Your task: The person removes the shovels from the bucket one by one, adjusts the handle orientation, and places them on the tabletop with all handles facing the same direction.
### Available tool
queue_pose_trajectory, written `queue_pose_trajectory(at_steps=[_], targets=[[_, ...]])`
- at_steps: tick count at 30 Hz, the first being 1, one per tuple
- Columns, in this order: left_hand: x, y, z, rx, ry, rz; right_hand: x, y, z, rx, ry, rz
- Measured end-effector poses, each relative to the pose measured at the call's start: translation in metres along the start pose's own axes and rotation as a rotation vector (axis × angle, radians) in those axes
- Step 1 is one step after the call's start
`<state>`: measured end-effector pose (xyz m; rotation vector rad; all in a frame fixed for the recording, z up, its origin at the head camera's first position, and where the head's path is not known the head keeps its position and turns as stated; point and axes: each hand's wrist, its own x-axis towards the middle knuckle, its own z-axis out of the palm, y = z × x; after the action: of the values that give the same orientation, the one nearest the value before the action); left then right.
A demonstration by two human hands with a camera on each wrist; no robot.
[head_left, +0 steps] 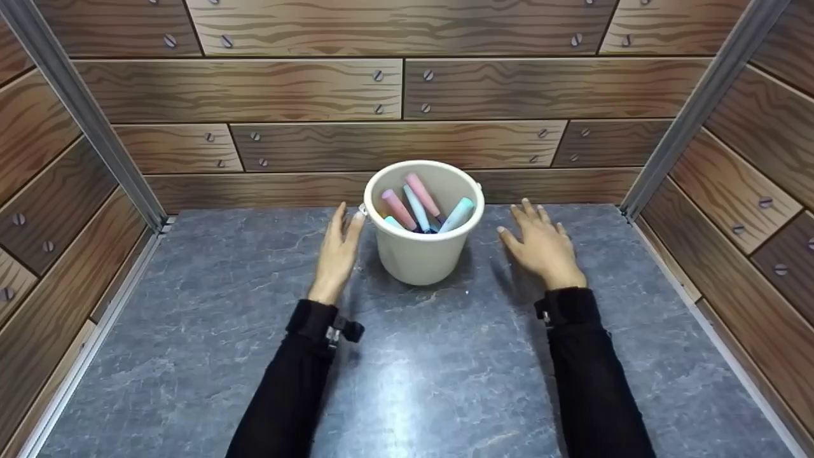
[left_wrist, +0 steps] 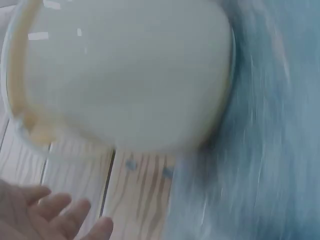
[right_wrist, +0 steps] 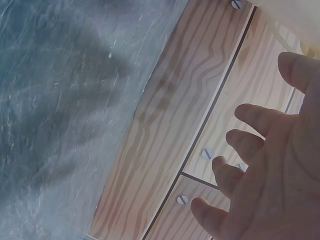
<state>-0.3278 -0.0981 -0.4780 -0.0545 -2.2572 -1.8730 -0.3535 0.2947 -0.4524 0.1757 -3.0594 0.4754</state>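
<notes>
A cream bucket (head_left: 416, 261) stands upright near the back wall. Inside it lie several marker-like sticks, among them a pink one (head_left: 422, 194), a light blue one (head_left: 416, 208) and a turquoise-ended one (head_left: 457, 215); their lower ends are hidden by the rim. My left hand (head_left: 337, 254) is at the bucket's left side, fingers extended, thumb tip close to the handle joint. To the right of the bucket, apart from it, my right hand (head_left: 544, 247) has its fingers spread and holds nothing. The bucket's side (left_wrist: 130, 75) fills much of the left wrist view.
A grey marbled tabletop (head_left: 432, 381) lies under the bucket. Wood-patterned panels (head_left: 305, 89) rise behind it and on both sides, with metal posts (head_left: 95, 121) at the corners. Dark wrist straps with small devices sit on both sleeves.
</notes>
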Motion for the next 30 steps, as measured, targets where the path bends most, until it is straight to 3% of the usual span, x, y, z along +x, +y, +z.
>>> queue_pose_trajectory(at_steps=[4,10,15,23,30], targets=[[-0.005,0.008,0.018,-0.106,0.017,-0.023,-0.001,-0.002,-0.002,0.007,0.000,-0.008],[-0.010,0.017,0.043,-0.133,0.040,-0.031,-0.003,-0.005,-0.005,0.032,0.001,-0.017],[-0.009,0.017,0.059,-0.173,0.111,0.004,-0.005,-0.007,-0.009,0.050,-0.007,-0.022],[-0.009,0.007,0.064,-0.220,0.122,0.042,-0.009,-0.011,-0.017,0.064,0.015,-0.059],[-0.008,0.005,0.063,-0.240,0.122,0.056,-0.013,-0.021,-0.029,0.115,0.105,-0.114]])
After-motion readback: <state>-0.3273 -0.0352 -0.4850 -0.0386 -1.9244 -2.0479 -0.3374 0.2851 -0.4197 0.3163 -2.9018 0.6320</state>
